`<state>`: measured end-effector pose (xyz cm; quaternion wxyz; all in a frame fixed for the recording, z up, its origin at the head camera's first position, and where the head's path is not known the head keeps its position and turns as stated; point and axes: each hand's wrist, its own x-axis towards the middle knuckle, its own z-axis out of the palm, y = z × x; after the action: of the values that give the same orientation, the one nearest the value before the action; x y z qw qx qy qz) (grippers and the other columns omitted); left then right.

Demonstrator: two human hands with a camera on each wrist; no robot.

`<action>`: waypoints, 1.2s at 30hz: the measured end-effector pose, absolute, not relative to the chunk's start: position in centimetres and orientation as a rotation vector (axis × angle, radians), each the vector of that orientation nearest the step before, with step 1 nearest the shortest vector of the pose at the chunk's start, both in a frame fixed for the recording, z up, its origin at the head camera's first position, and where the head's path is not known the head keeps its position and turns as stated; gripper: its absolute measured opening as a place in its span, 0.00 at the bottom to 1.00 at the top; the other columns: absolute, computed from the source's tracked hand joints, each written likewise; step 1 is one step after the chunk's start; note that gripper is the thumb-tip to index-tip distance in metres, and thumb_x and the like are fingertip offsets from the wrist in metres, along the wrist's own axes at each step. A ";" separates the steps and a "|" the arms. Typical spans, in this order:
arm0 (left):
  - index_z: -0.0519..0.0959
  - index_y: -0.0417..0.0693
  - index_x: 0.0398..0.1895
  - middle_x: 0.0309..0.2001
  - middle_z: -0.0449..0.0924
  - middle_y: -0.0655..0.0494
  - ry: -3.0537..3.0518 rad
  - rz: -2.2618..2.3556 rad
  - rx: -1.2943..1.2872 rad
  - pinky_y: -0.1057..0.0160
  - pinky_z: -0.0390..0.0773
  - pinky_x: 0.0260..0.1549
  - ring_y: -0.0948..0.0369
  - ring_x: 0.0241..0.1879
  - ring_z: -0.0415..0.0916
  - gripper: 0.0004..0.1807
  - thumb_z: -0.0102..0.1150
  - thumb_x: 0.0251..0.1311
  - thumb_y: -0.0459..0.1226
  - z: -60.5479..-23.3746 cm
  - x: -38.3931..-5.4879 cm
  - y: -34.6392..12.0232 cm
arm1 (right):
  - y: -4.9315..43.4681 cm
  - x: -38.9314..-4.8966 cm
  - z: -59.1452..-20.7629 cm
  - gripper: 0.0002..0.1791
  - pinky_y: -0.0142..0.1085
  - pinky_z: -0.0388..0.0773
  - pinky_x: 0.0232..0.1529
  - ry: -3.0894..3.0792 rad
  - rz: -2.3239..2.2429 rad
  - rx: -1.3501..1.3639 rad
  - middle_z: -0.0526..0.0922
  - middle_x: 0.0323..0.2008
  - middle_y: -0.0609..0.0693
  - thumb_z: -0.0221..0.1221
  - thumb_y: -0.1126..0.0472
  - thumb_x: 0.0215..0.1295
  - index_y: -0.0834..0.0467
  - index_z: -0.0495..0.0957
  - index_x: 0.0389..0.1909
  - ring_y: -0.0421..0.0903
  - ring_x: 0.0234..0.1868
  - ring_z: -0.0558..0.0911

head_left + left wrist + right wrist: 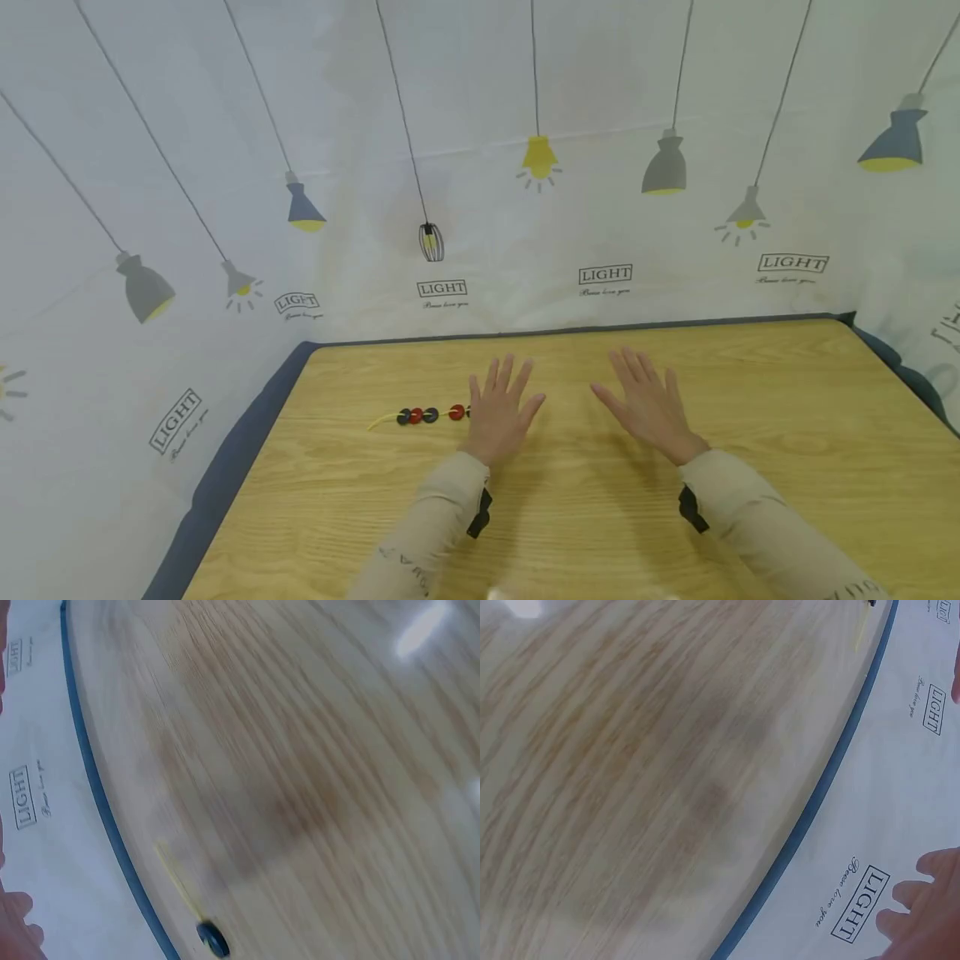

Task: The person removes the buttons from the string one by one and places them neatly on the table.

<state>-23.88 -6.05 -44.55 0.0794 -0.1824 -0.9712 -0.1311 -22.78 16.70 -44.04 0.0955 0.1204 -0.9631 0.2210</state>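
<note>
Several red and black round discs, like beads or buttons, are strung on a yellow cord (387, 417) lying on the wooden table. Over the right part of this string, in the head view, is my left hand (501, 417), its fingers straight and spread; it hides some of the discs. My right hand (651, 408) is held out to the right of it, palm down, fingers extended, gripping nothing. A black disc (213, 939) with a stretch of cord shows low in the left wrist view. At the top of the right wrist view, a cord end (861, 630) appears.
The light wooden table (337, 517) reaches toward a dark blue edging (420, 337) at its back. Behind and to the left stands a white cloth wall (480, 192) printed with hanging lamps. Dark wrist bands (478, 512) sit at both light sleeves.
</note>
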 end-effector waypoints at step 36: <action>0.68 0.44 0.59 0.52 0.71 0.43 -2.803 -0.729 -0.349 0.48 0.65 0.50 0.47 0.52 0.67 0.24 0.55 0.59 0.40 -46.5 -24.5 -21.3 | 9.8 -25.8 -43.6 0.24 0.47 0.71 0.47 -2.783 1.052 0.628 0.72 0.51 0.62 0.60 0.63 0.57 0.67 0.69 0.54 0.58 0.49 0.73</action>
<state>-24.45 -21.33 -46.47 0.1122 -0.1188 -0.9548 -0.2483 -25.83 9.77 -43.64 0.0504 0.2063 -0.9141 0.3455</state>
